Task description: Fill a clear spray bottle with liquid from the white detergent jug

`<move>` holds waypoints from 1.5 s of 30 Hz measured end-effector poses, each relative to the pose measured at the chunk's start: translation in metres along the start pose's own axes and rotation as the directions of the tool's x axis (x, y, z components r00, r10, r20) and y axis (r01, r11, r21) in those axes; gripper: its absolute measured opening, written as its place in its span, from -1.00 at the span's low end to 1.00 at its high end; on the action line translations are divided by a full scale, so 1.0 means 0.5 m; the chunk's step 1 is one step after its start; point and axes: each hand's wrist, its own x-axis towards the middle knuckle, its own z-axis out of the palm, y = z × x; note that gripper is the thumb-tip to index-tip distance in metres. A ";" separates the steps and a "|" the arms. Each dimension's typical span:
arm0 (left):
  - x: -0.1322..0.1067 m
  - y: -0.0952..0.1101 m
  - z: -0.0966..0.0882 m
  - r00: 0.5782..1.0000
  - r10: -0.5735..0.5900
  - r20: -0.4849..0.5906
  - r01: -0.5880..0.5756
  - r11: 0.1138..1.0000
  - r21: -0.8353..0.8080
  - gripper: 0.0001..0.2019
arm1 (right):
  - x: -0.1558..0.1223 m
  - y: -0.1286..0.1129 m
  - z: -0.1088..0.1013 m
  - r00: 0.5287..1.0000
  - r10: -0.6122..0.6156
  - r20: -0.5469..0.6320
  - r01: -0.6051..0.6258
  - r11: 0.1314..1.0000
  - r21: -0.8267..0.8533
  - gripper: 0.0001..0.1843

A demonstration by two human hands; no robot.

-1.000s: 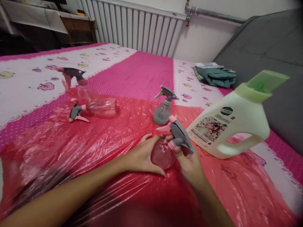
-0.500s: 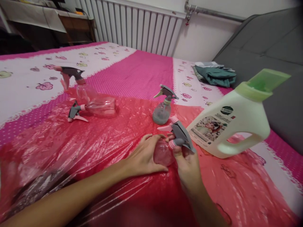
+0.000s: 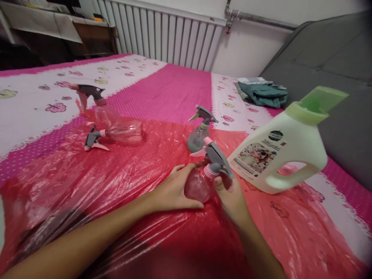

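Left hand (image 3: 174,190) cups the bottle (image 3: 197,186) resting on the plastic sheet (image 3: 116,174); my right hand (image 3: 230,193) closes round its neck, under the trigger head (image 3: 216,157). I'd brace the body and twist squarely.

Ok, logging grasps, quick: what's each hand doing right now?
Left hand: closed around the body of the clear spray bottle.
Right hand: closed at the bottle's neck, just under the grey trigger head.

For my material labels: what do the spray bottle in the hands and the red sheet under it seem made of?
Spray bottle: probably clear glossy plastic; the red behind shows through it. Red sheet: likely thin plastic film; it is shiny, wrinkled and translucent.
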 end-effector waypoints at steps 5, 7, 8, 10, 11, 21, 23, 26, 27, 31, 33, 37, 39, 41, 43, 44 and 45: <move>0.010 -0.008 -0.017 0.990 -0.061 -0.126 0.040 0.986 -0.160 -0.04 | 0.003 0.004 -0.005 0.986 -0.080 -0.145 0.061 0.990 -0.130 -0.45; 0.019 -0.012 -0.033 0.959 -0.114 -0.261 0.068 0.981 -0.179 -0.07 | 0.004 0.009 -0.007 0.988 -0.063 -0.138 0.038 0.983 -0.182 -0.50; 0.023 -0.017 -0.044 0.929 -0.138 -0.344 0.087 0.983 -0.160 -0.09 | 0.003 0.012 -0.007 0.990 -0.035 -0.135 0.008 0.980 -0.201 -0.52; 0.031 -0.030 -0.069 0.847 -0.140 -0.513 0.110 0.990 -0.089 -0.10 | 0.001 0.017 -0.005 0.991 0.028 -0.133 -0.057 0.974 -0.220 -0.55; 0.033 -0.039 -0.083 0.803 -0.121 -0.583 0.118 0.992 -0.045 -0.10 | 0.000 0.019 -0.003 0.990 0.052 -0.128 -0.080 0.972 -0.223 -0.56; 0.047 -0.091 -0.163 0.676 -0.057 -0.735 0.206 0.972 0.115 -0.13 | -0.010 0.013 0.016 0.998 0.052 -0.034 -0.059 0.958 -0.281 -0.62; 0.055 -0.093 -0.165 0.696 -0.003 -0.718 0.147 0.979 0.138 -0.12 | -0.011 0.012 0.019 0.998 0.004 -0.068 -0.025 0.953 -0.302 -0.60; 0.068 -0.105 -0.167 0.731 0.071 -0.679 0.088 0.977 0.196 -0.09 | -0.012 0.012 0.025 0.994 -0.063 -0.088 0.031 0.946 -0.322 -0.57; 0.071 -0.112 -0.167 0.747 0.077 -0.661 0.090 0.972 0.215 -0.09 | -0.013 0.012 0.026 0.994 -0.074 -0.077 0.045 0.945 -0.325 -0.58; 0.074 -0.141 -0.164 0.796 0.081 -0.599 0.125 0.948 0.294 -0.20 | -0.019 0.013 0.031 0.996 -0.088 -0.028 0.073 0.935 -0.346 -0.59; 0.071 -0.150 -0.163 0.799 0.075 -0.596 0.143 0.940 0.309 -0.21 | -0.022 0.014 0.033 0.996 -0.093 -0.002 0.086 0.929 -0.360 -0.58; 0.061 -0.147 -0.160 0.785 0.043 -0.618 0.201 0.926 0.320 -0.19 | -0.026 0.014 0.038 0.992 -0.088 0.091 0.117 0.914 -0.387 -0.59; 0.056 -0.142 -0.155 0.777 0.017 -0.629 0.241 0.916 0.321 -0.17 | -0.027 0.012 0.039 0.988 -0.088 0.131 0.134 0.907 -0.400 -0.61; 0.051 -0.139 -0.149 0.768 -0.013 -0.640 0.278 0.908 0.314 -0.11 | -0.028 0.010 0.040 0.986 -0.093 0.140 0.144 0.897 -0.418 -0.63; 0.050 -0.139 -0.144 0.755 -0.034 -0.654 0.299 0.906 0.298 -0.07 | -0.028 0.010 0.039 0.986 -0.102 0.130 0.149 0.889 -0.433 -0.64; 0.051 -0.141 -0.144 0.750 -0.039 -0.660 0.302 0.908 0.290 -0.06 | -0.028 0.011 0.039 0.987 -0.105 0.125 0.149 0.888 -0.435 -0.64; 0.053 -0.144 -0.144 0.748 -0.037 -0.663 0.299 0.910 0.286 -0.05 | -0.028 0.012 0.039 0.987 -0.107 0.119 0.149 0.887 -0.436 -0.64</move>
